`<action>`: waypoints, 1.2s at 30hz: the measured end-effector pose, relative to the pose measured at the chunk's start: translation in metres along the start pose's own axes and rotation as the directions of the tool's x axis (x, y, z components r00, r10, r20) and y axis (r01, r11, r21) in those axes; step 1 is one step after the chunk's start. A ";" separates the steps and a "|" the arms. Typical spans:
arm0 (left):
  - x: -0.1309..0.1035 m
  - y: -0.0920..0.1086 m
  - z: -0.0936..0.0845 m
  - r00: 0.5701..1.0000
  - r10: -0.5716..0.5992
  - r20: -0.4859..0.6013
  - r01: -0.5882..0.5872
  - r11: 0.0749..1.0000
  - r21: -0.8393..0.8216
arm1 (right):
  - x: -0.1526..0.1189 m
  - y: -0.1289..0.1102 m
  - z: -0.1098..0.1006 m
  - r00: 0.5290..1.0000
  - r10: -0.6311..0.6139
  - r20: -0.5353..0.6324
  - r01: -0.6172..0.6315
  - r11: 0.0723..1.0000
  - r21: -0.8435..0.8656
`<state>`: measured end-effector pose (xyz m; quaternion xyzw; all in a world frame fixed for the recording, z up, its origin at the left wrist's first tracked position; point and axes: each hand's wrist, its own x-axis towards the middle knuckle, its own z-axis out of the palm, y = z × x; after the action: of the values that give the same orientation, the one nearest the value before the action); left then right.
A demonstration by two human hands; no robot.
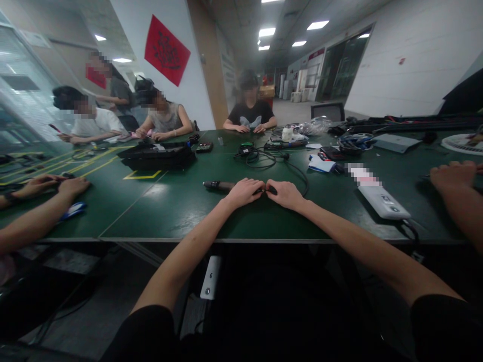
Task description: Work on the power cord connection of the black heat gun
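On the green table in front of me lies a dark cylindrical electric screwdriver [219, 186], its metal nose pointing left. Its rear end is inside my left hand [244, 193], whose fingers are closed around it. My right hand [286, 194] pinches a black cable plug [272, 190]. Both sets of fingertips almost meet at the tool's rear end; whether plug and tool touch is too small to tell. A black cable [304, 176] curves from behind my right hand toward a coil farther back.
A black tray [156, 155] stands left of centre. A white power strip [381, 198] lies to the right, near blue-and-white packets [321, 164]. Co-workers' hands rest at the left [73, 186] and right [453, 176] edges; another person sits opposite.
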<state>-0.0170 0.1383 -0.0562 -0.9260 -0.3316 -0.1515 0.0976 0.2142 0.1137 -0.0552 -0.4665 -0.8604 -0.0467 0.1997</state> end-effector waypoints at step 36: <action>-0.003 0.003 -0.002 0.999 -0.027 -0.019 0.028 1.000 0.010 | 0.000 0.001 0.002 1.000 -0.006 -0.012 0.006 1.000 -0.005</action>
<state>-0.0172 0.1335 -0.0560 -0.9194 -0.3441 -0.1601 0.1033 0.2141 0.1146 -0.0567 -0.4643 -0.8604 -0.0524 0.2037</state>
